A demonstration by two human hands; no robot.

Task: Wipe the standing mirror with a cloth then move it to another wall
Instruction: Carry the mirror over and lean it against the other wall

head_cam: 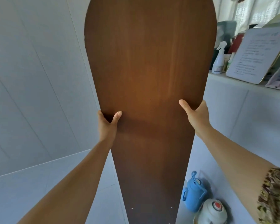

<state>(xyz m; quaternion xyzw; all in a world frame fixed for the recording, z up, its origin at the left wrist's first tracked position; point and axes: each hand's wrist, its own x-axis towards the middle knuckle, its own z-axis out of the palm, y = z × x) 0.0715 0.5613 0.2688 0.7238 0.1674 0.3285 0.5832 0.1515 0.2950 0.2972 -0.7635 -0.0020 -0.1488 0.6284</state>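
The standing mirror (149, 65) fills the middle of the head view, upright, with its brown wooden back facing me and its rounded top cut off by the frame. The glass side is hidden. My left hand (107, 125) grips its left edge, thumb on the back panel. My right hand (196, 113) grips the right edge a little higher, thumb also on the back. No cloth is in view.
A pale panelled wall (31, 78) stands on the left. On the right a white ledge (233, 81) carries a spray bottle (218, 60), a whiteboard (255, 54) and other items. Low on the right stand a blue flask (194, 191) and a white flask (212, 211).
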